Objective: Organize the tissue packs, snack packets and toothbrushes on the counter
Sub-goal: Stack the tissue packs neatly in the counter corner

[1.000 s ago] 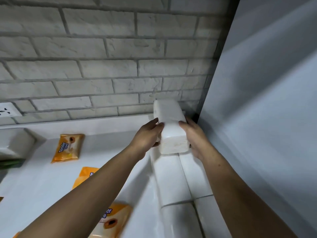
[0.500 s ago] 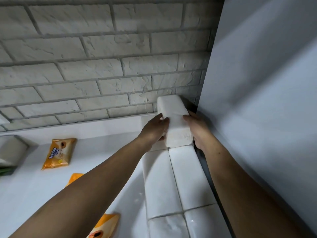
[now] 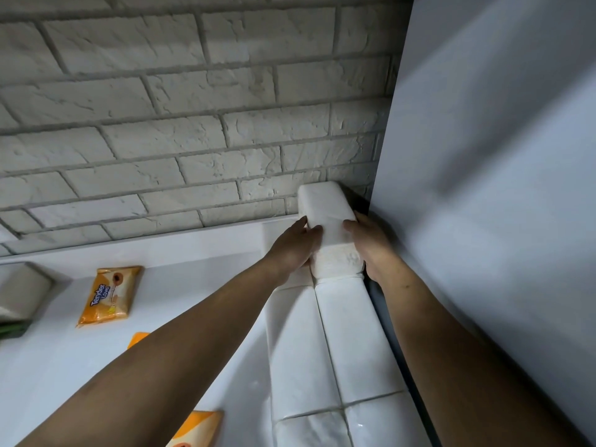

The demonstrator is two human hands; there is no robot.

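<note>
A white tissue pack (image 3: 329,221) lies at the back right corner of the counter (image 3: 200,259), its far end against the brick wall. My left hand (image 3: 295,245) grips its left side and my right hand (image 3: 369,245) grips its right side. In front of it, several more white tissue packs (image 3: 322,350) lie in two rows along the grey panel on the right. An orange snack packet (image 3: 108,296) lies flat at the left. My left forearm partly hides a second orange packet (image 3: 138,337), and a third (image 3: 196,429) shows at the bottom. No toothbrushes are in view.
The white brick wall (image 3: 193,124) closes off the back. A tall grey panel (image 3: 500,221) stands along the right side. A beige box (image 3: 22,290) sits at the far left edge with something green below it.
Both hands have carried the held tissue pack farther back and lower into the corner, so its near end now meets the right row of packs.
</note>
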